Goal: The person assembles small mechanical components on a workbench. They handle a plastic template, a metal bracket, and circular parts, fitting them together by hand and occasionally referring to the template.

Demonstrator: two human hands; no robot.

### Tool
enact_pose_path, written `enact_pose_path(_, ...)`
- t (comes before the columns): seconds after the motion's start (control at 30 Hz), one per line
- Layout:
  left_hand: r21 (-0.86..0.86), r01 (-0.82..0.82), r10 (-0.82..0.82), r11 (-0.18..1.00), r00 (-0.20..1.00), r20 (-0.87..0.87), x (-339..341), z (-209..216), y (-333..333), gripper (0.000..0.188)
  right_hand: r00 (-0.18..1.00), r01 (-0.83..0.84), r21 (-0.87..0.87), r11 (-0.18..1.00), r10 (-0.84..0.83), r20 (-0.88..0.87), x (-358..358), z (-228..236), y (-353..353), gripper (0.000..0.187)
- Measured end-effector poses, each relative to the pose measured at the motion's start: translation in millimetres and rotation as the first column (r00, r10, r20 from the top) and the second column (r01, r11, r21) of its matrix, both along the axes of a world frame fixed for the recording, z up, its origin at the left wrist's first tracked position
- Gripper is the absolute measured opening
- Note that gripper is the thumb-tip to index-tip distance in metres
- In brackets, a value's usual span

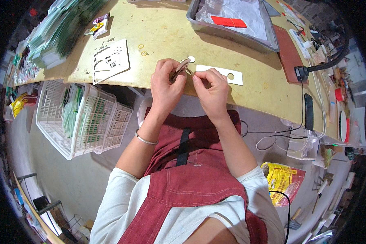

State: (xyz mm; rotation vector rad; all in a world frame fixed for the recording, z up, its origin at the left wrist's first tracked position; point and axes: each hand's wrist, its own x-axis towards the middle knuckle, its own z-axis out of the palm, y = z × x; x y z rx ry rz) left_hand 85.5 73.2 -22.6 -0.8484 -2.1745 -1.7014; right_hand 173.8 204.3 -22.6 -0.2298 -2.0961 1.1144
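Observation:
Above the front edge of the table, my left hand (166, 83) is closed around a small curved brownish piece (183, 65), whose exact kind I cannot make out. Close beside it, my right hand (212, 88) pinches with thumb and forefinger at a tiny part by that piece; the part itself is mostly hidden. Just beyond the fingers lies a small white disc (192, 59). A white rectangular plate (213, 71) with a round hole rests behind my right hand. Left of my hands is a white board (122, 57) bearing small dark pieces and curved dark strips.
A grey metal tray (232, 36) holding clear plastic and a red packet (228, 21) stands at the back. Stacked clear-green sleeves (65, 30) fill the far left. White plastic crates (79, 126) stand below left. A black flexible arm (327, 65) and cables border the right.

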Motion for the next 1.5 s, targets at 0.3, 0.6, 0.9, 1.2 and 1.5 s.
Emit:
enact_pose_path(0.3, 0.004, 0.006, -0.006, 1.0, 1.0, -0.028, 0.6, -0.1, 1.3, 0.014, 0.999, 0.012, 0.021, 1.0, -0.013, 0.045, -1.2, -0.3, -4.1, 0.008)
enact_pose_path(0.6, -0.02, 0.005, -0.005, 1.0, 1.0, 0.015, -0.7, -1.0, 0.5, 0.014, 0.998, 0.038, 0.011, 0.999, -0.039, 0.041, -6.8, -0.5, -7.4, 0.011)
enact_pose_path(0.9, -0.068, -0.004, 0.002, 0.998, 0.999, -0.038, -1.1, -1.2, -1.0, 0.017, 0.998, 0.048, 0.067, 0.997, -0.05, 0.025, -9.7, -1.0, -6.8, 0.01)
enact_pose_path(1.2, -0.023, 0.018, -0.021, 1.0, 0.987, -0.162, 5.4, -1.3, -10.8, 0.023, 0.998, 0.065, 0.129, 0.99, -0.065, -0.007, -11.8, -1.2, -2.0, 0.01)
enact_pose_path(1.5, -0.051, -0.042, 0.025, 0.998, 0.955, -0.294, 4.5, -18.0, -10.7, 0.025, 0.999, 0.043, 0.352, 0.935, -0.041, -0.014, -7.4, 3.6, -3.2, 0.011)
